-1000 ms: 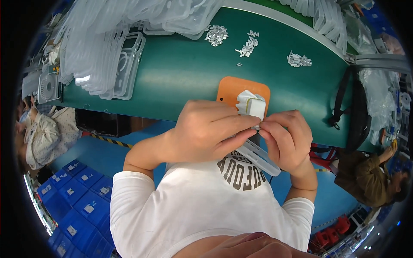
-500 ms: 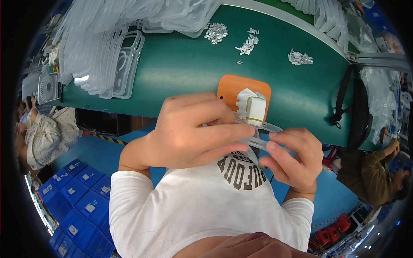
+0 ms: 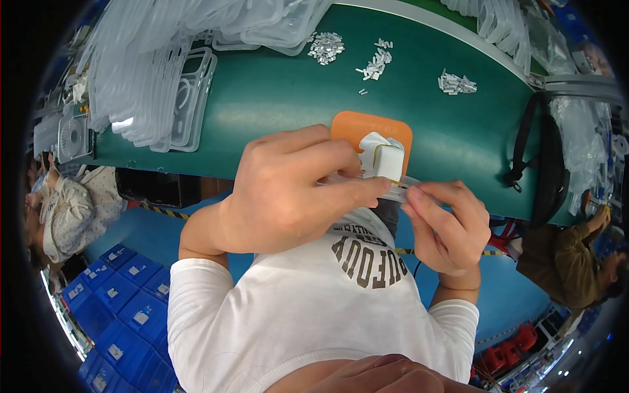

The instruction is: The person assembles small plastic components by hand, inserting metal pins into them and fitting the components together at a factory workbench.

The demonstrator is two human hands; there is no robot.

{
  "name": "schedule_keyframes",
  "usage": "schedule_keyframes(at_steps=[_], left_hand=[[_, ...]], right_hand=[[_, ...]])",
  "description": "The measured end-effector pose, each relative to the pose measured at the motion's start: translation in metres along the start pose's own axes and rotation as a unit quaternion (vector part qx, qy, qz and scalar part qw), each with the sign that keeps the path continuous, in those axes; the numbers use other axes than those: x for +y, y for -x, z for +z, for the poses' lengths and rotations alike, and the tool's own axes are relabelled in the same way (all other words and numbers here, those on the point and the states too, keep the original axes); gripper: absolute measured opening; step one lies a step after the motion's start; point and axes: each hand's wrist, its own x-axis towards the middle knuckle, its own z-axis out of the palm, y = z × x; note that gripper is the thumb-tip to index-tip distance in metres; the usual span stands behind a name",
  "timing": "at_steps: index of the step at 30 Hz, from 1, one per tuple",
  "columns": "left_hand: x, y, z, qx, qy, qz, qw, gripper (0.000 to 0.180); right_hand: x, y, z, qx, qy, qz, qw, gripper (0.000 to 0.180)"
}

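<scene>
Between my two hands is a clear plastic phone case (image 3: 398, 192), seen nearly edge-on just off the table's near edge. My left hand (image 3: 288, 193) closes on its left part, the fingers hiding much of it. The right end is pinched between the thumb and fingertips of my right hand (image 3: 451, 226). Just beyond the case stands a white block wrapped in paper or cloth (image 3: 390, 161) with a yellowish band round it. An orange board (image 3: 367, 122) with rounded corners lies under that block on the green table.
Many clear phone cases (image 3: 141, 98) are stacked at the left. Small silvery pieces lie in a left pile (image 3: 326, 48), a middle pile (image 3: 376, 64) and a right pile (image 3: 456, 83). A black strapped bag (image 3: 550, 167) hangs at the right edge. Co-workers sit on both sides.
The case has tilted from showing two spread edges to a narrow edge-on strip. Both hands keep their hold; my left hand has turned slightly.
</scene>
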Motion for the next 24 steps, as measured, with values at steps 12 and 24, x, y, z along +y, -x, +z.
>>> schedule_keyframes(at_steps=[12,24], left_hand=[[0.004,-0.009,-0.001,-0.029,-0.013,-0.015,0.999,0.03],[-0.005,0.002,0.0,0.028,0.056,0.068,0.996,0.028]], right_hand=[[-0.001,-0.001,0.003,-0.02,-0.028,0.037,0.999,0.028],[-0.005,-0.006,-0.009,-0.042,-0.211,0.166,0.962,0.015]])
